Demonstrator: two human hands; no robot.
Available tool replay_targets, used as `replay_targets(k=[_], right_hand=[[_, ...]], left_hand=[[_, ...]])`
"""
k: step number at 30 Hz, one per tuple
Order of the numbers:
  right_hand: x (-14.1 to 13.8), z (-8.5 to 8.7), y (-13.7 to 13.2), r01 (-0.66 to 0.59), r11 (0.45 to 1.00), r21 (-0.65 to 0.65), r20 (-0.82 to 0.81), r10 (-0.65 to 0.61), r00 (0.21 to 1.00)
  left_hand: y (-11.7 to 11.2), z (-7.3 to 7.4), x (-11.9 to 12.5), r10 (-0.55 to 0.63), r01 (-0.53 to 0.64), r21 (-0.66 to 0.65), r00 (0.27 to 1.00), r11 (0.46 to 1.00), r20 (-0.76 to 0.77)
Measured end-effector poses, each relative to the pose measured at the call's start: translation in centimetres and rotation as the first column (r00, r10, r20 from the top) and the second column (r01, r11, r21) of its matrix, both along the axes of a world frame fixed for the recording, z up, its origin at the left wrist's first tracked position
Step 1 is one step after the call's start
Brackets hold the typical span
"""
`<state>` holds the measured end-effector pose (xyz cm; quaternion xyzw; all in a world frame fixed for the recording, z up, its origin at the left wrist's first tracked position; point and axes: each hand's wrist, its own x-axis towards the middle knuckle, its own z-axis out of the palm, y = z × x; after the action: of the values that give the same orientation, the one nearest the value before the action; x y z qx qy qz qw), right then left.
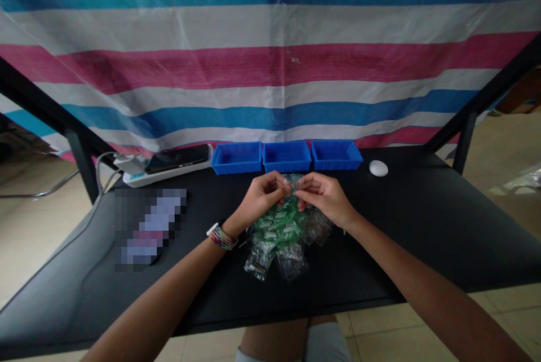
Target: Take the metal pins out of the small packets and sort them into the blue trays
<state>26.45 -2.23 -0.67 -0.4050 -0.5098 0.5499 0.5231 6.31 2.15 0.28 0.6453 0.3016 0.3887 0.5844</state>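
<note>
Both my hands meet above a pile of small green parts (281, 224) on the black table. My left hand (270, 191) is closed in a pinch on one edge of a small clear plastic bag (293, 180). Across from it, my right hand (319, 193) pinches the bag's other edge. What the bag holds is too small to make out. More clear bags (291, 262) lie at the near side of the pile, one of them with small dark parts inside. Another clear bag (316, 226) rests partly under my right hand.
Three blue bins (236, 159) stand in a row along the back of the table (414, 226). A white power strip (169, 175) with a dark phone (180, 158) on it is at the back left. A blurred-out phone-like object (154, 226) lies left; a white oval object (378, 168) sits right.
</note>
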Motion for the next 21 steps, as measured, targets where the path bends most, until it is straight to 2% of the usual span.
replay_targets(k=[9, 14, 21], right_hand=[[0.00, 0.20, -0.14, 0.050, 0.998, 0.041, 0.012, -0.051, 0.999], [-0.07, 0.08, -0.12, 0.047, 0.998, 0.036, 0.019, -0.048, 0.999], [0.18, 0.20, 0.07, 0.114, 0.989, 0.090, 0.069, -0.120, 0.990]], left_hand=[[-0.01, -0.45, -0.07, -0.056, 0.063, 0.073, 0.994, 0.995, -0.092], [0.11, -0.65, -0.10, -0.055, 0.064, 0.110, 0.995, 0.992, -0.085], [0.10, -0.41, -0.24, -0.014, 0.038, 0.153, 0.988, 0.987, -0.151]])
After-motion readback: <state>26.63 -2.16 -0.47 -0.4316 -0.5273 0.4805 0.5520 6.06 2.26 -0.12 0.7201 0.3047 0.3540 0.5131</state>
